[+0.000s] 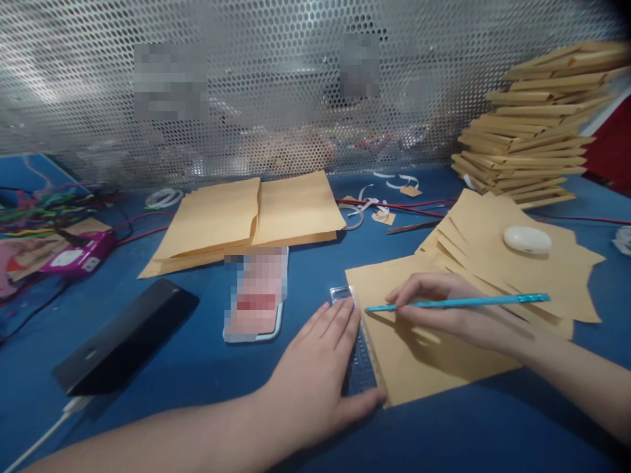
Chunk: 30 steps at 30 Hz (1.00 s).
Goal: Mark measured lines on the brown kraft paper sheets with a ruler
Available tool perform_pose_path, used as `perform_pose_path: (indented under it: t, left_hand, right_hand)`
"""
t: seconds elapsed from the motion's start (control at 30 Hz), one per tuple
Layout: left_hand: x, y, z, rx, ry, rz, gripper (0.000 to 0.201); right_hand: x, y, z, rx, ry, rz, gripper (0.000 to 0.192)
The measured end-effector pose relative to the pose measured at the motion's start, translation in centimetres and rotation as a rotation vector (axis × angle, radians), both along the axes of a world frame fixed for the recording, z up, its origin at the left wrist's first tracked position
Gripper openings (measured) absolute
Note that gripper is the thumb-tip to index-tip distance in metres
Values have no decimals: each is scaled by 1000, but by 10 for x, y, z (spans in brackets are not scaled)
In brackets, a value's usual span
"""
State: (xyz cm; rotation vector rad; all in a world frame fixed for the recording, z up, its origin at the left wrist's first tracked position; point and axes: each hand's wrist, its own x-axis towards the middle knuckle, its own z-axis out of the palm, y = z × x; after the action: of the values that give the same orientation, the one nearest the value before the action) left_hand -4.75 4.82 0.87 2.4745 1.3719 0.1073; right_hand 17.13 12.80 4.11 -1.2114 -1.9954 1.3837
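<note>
My left hand lies flat with its fingers stretched out, pressing on a clear plastic ruler. The ruler runs along the left edge of a brown paper sheet, and part of it is hidden under my fingers. Above that sheet, my right hand grips a blue pencil between thumb and fingers. The pencil is held nearly level, its tip at the left, close to the ruler's edge and my left fingertips. Whether the tip touches the paper I cannot tell.
Fanned brown sheets lie at the right under a white oval case. Behind them rises a tall stack of folded brown paper. A folded brown pile, phone and black power bank lie leftward. Perforated metal panel stands behind.
</note>
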Motion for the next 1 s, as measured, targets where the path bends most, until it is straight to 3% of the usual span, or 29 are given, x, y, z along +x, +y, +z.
perform_pose_path:
  t: [0.3, 1.0]
  left_hand:
    - [0, -8, 0, 18, 3, -27, 88]
    - [1, -10, 2, -11, 23, -33, 91]
  right_hand:
    - [3, 0, -8, 36, -1, 26, 11]
    - [1, 0, -5, 2, -30, 21, 13]
